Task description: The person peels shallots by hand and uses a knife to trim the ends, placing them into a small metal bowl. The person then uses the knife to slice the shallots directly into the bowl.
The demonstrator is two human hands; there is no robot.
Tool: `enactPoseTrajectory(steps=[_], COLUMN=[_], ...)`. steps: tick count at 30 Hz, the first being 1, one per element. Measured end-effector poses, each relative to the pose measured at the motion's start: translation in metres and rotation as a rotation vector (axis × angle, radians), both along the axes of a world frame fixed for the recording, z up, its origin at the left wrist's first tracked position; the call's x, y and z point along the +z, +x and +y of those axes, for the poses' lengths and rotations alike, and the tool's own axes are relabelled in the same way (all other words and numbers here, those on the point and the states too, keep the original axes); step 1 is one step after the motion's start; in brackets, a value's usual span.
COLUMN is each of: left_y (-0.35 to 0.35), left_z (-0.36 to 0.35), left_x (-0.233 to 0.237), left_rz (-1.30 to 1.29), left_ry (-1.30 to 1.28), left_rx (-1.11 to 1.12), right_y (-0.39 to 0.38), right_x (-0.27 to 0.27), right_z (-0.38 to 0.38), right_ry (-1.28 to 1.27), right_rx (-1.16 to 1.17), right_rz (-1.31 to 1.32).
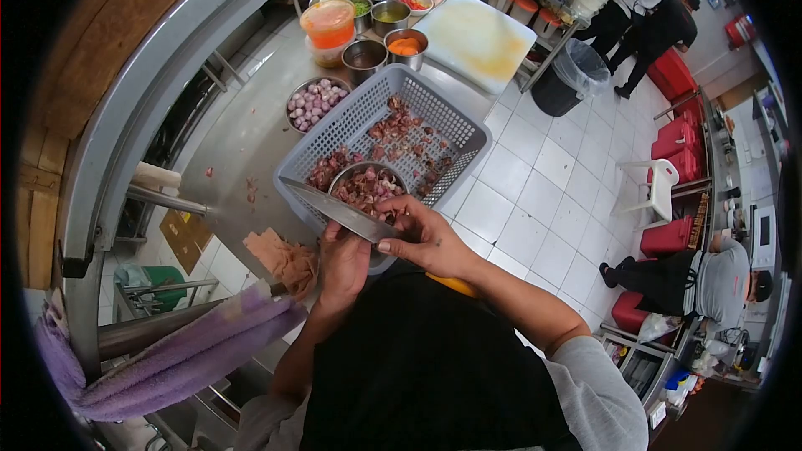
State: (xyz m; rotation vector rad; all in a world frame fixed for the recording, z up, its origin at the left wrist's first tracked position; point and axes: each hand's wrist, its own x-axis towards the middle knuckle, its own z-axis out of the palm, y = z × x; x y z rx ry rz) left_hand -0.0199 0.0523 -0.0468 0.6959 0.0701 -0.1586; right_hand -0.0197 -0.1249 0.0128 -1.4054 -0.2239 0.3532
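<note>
My right hand (430, 238) grips a knife (342, 210), its broad blade pointing up and left across the rim of a grey plastic basket (334, 117). A yellow piece (455, 285), in line with the blade, shows under my right wrist. My left hand (344, 263) is curled up close to the blade's lower edge; whatever its fingers hold is hidden. Just beyond the hands, a metal bowl (338, 177) of unpeeled shallots (372, 188) sits inside the basket. Loose reddish-brown skins (397, 125) lie on the basket floor.
A bowl of peeled shallots (317, 103) stands left of the basket. Behind are sauce pots (365, 58), an orange-lidded tub (328, 25) and a white cutting board (476, 38). Crumpled brown paper (284, 259) and a purple towel (184, 351) lie left. Several people work at right.
</note>
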Motion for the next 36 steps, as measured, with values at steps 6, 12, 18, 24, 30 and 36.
enactPoseTrajectory(steps=[6,12,18,24,30,36], left_y=[-0.004,-0.007,0.002,0.003,0.006,0.009], left_z=[-0.004,-0.01,-0.01,-0.013,-0.003,0.008], left_x=[0.007,0.011,0.022,0.024,0.015,0.015], left_rz=[-0.003,-0.109,0.0,0.035,0.057,0.072], left_ry=[0.082,0.138,-0.004,0.123,0.208,0.196], left_rx=[0.012,-0.01,-0.029,-0.012,0.014,0.029], right_y=[0.002,0.007,0.021,0.025,0.028,0.033], right_x=[-0.008,-0.013,0.003,-0.011,-0.013,-0.026], right_z=[0.002,0.007,-0.005,-0.004,-0.007,-0.01], right_ry=[-0.018,0.165,0.372,0.368,0.432,0.233], right_rx=[-0.043,-0.076,0.032,0.058,0.014,-0.029], right_rz=[-0.067,-0.037,0.359,0.455,0.586,0.554])
